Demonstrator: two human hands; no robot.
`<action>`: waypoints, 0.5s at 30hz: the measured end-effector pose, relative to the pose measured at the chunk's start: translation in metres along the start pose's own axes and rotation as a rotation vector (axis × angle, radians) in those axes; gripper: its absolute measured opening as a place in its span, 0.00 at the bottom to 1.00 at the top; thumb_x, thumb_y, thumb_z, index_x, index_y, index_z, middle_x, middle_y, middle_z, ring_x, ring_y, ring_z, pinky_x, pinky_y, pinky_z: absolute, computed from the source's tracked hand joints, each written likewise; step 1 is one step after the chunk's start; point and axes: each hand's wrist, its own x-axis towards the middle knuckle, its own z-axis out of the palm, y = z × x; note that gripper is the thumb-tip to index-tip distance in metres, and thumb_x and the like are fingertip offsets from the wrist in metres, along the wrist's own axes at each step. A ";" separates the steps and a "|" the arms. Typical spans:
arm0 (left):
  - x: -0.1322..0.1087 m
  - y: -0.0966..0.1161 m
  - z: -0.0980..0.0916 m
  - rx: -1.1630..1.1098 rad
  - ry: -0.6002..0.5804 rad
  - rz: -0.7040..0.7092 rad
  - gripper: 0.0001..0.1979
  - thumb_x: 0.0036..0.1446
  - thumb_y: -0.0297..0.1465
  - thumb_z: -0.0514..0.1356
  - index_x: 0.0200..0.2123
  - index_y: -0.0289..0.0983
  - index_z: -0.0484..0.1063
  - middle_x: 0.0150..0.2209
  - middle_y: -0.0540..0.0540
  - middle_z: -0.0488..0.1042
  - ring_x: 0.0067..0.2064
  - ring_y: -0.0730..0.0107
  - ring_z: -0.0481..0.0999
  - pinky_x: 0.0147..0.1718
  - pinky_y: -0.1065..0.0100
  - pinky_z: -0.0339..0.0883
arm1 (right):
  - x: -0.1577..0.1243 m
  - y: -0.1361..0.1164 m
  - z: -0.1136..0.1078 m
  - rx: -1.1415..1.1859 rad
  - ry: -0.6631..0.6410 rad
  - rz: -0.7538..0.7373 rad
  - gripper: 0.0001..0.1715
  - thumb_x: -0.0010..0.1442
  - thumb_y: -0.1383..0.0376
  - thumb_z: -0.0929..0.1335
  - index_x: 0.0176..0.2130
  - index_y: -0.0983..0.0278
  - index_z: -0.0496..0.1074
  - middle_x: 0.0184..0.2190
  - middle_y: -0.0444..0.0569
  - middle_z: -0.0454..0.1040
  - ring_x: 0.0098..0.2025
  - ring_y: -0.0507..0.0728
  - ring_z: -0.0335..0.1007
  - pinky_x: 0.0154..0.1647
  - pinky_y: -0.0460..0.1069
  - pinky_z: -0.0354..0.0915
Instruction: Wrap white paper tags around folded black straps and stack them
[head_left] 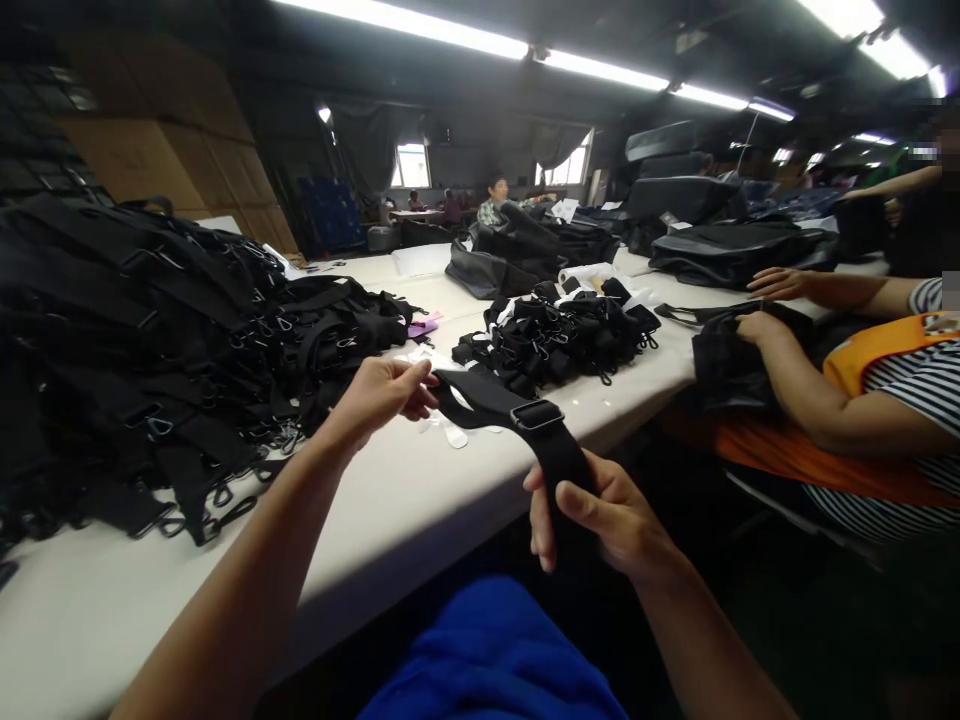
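I hold a black webbing strap (495,402) with a black slide buckle (537,415) stretched between both hands over the table's front edge. My left hand (384,392) pinches the strap's upper end above the white table (390,510). My right hand (604,520) grips the lower end below the table edge, in front of my blue-clad lap (487,650). The buckle sits between the hands, closer to the right one.
A large heap of black straps with metal clips (150,350) fills the table's left. A smaller pile (555,335) lies in the middle. A co-worker's arms (795,375) in a striped top handle black fabric at right. Black bags (735,250) are stacked behind.
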 end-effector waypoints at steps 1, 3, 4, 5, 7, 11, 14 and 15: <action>-0.006 -0.002 0.000 0.047 0.032 0.070 0.15 0.54 0.39 0.66 0.32 0.30 0.79 0.27 0.38 0.80 0.29 0.60 0.79 0.37 0.60 0.75 | 0.000 -0.010 -0.004 -0.037 0.004 0.004 0.15 0.65 0.57 0.68 0.44 0.66 0.71 0.25 0.48 0.78 0.23 0.54 0.75 0.27 0.49 0.70; -0.022 -0.001 0.008 0.138 -0.049 0.291 0.21 0.51 0.38 0.69 0.48 0.36 0.77 0.46 0.39 0.80 0.48 0.57 0.78 0.55 0.59 0.68 | 0.003 -0.027 -0.009 -0.100 -0.018 0.025 0.15 0.65 0.57 0.68 0.45 0.66 0.71 0.25 0.49 0.78 0.23 0.55 0.75 0.26 0.48 0.69; -0.030 0.002 0.015 0.163 -0.177 0.391 0.29 0.51 0.37 0.69 0.57 0.41 0.71 0.57 0.42 0.74 0.59 0.58 0.71 0.62 0.60 0.60 | 0.005 -0.034 -0.011 -0.118 -0.038 0.039 0.15 0.65 0.57 0.68 0.45 0.66 0.71 0.25 0.49 0.79 0.23 0.55 0.75 0.25 0.48 0.69; -0.037 0.005 0.023 0.169 -0.344 0.457 0.37 0.51 0.37 0.70 0.64 0.46 0.62 0.65 0.45 0.65 0.66 0.60 0.62 0.67 0.62 0.51 | 0.007 -0.040 -0.012 -0.128 -0.057 0.053 0.15 0.65 0.57 0.68 0.44 0.66 0.71 0.25 0.49 0.79 0.23 0.54 0.75 0.25 0.47 0.68; -0.049 0.007 0.041 0.097 -0.633 0.470 0.47 0.50 0.37 0.71 0.68 0.49 0.50 0.71 0.49 0.54 0.71 0.62 0.50 0.69 0.64 0.44 | 0.010 -0.047 -0.012 -0.117 -0.085 0.066 0.15 0.65 0.56 0.68 0.44 0.65 0.72 0.25 0.49 0.79 0.22 0.54 0.75 0.24 0.47 0.68; -0.058 -0.012 0.079 -0.145 -0.718 0.317 0.20 0.57 0.40 0.65 0.51 0.39 0.72 0.48 0.45 0.78 0.51 0.59 0.75 0.50 0.65 0.68 | 0.015 -0.049 -0.010 -0.041 -0.064 0.015 0.16 0.63 0.55 0.69 0.44 0.64 0.72 0.23 0.46 0.77 0.19 0.53 0.72 0.24 0.48 0.70; -0.060 -0.035 0.096 -0.233 -0.640 0.200 0.15 0.64 0.41 0.56 0.33 0.36 0.72 0.30 0.48 0.75 0.33 0.67 0.74 0.35 0.67 0.67 | 0.019 -0.042 -0.011 -0.066 0.024 -0.024 0.21 0.64 0.53 0.68 0.50 0.65 0.72 0.26 0.47 0.77 0.23 0.54 0.73 0.25 0.49 0.69; -0.060 -0.041 0.098 -0.227 -0.577 0.203 0.15 0.65 0.40 0.54 0.33 0.36 0.71 0.29 0.49 0.74 0.32 0.68 0.73 0.36 0.66 0.66 | 0.021 -0.039 -0.012 -0.081 0.062 -0.025 0.22 0.65 0.53 0.67 0.51 0.66 0.71 0.27 0.48 0.77 0.25 0.54 0.74 0.27 0.49 0.70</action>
